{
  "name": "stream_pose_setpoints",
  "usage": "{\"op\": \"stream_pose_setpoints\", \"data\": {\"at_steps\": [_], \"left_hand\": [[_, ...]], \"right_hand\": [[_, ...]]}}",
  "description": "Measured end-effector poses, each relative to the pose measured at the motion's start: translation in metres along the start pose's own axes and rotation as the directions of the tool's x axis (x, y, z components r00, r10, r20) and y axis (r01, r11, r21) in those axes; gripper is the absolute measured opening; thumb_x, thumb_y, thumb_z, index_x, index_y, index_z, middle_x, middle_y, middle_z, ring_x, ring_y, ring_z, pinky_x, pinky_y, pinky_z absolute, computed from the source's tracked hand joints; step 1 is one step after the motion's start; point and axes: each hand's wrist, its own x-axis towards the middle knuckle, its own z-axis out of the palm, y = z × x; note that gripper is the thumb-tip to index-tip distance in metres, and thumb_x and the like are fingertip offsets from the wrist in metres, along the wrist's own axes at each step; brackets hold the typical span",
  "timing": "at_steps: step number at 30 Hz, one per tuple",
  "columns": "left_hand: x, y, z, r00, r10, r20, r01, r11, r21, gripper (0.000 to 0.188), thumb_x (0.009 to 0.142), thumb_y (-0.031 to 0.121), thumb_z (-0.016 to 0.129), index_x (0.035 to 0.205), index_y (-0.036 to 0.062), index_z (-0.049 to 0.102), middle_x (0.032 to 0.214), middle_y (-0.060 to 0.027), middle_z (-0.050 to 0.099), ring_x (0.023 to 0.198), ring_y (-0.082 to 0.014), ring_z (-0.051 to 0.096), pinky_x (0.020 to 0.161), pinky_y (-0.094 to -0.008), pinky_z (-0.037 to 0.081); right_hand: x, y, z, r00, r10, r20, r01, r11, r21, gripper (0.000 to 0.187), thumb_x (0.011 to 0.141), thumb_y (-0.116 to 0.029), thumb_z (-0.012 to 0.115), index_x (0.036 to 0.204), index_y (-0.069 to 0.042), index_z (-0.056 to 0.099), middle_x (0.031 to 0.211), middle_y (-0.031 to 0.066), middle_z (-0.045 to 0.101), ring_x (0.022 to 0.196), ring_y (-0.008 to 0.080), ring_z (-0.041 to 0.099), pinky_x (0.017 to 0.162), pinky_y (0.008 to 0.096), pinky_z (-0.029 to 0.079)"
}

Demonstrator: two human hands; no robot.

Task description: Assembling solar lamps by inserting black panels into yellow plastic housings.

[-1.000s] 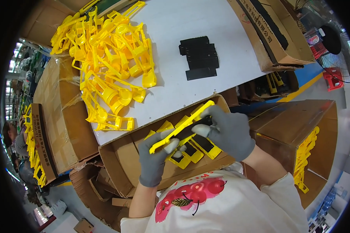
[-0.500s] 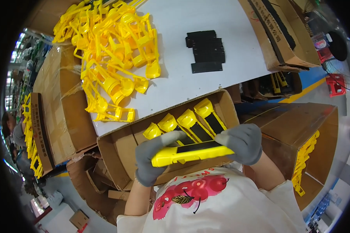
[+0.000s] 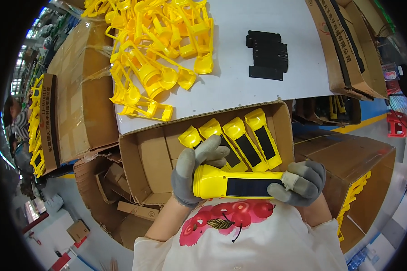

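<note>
A yellow flashlight housing (image 3: 211, 182) lies level in front of my shirt, its inset black panel (image 3: 248, 187) facing up. My left hand (image 3: 185, 171), in a grey glove, grips the wide head end, thumb and fingers raised around it. My gloved right hand (image 3: 303, 183) holds the narrow end, a fingertip resting on the panel's right end. Just beyond, an open cardboard box (image 3: 156, 171) holds several similar yellow housings (image 3: 256, 119) with black panels, side by side and slanted.
On the white table (image 3: 230, 92) beyond, a tangled heap of yellow plastic parts (image 3: 167, 40) covers the left. A stack of black strips (image 3: 269, 56) lies to its right. Cardboard boxes (image 3: 84, 90) stand at left and another box (image 3: 348, 153) at right.
The housing has rolled so its black panel faces up toward me, and it sits slightly lower and further right. My left fingers have lifted. The whole view has shifted a little.
</note>
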Motion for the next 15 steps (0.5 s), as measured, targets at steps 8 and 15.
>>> {"op": "stream_pose_setpoints", "data": {"at_steps": [8, 15], "left_hand": [[0.012, 0.013, -0.014, 0.979, -0.015, 0.205, -0.081, 0.887, 0.455, 0.058, 0.085, 0.008, 0.066, 0.137, 0.0097, 0.042, 0.121, -0.0178, 0.06, 0.092, -0.022, 0.067, 0.075, -0.0288, 0.055], [0.016, 0.036, -0.034, 0.901, -0.431, 0.049, 0.422, 0.844, -0.332, 0.059, 0.087, 0.012, 0.057, 0.141, -0.0007, 0.036, 0.124, -0.0159, 0.059, 0.103, -0.0207, 0.064, 0.081, -0.028, 0.051]], "right_hand": [[-0.007, 0.002, 0.005, 1.0, -0.013, -0.022, 0.013, 1.0, 0.007, 0.029, 0.066, -0.017, 0.076, 0.093, -0.025, 0.071, 0.084, -0.002, 0.053, 0.061, 0.012, 0.054, 0.044, 0.0241, 0.036], [-0.006, 0.007, 0.0, 0.999, 0.018, 0.046, -0.019, 1.0, 0.009, 0.028, 0.061, -0.014, 0.078, 0.087, -0.023, 0.071, 0.085, -0.001, 0.053, 0.06, 0.0134, 0.053, 0.044, 0.0253, 0.035]]}}
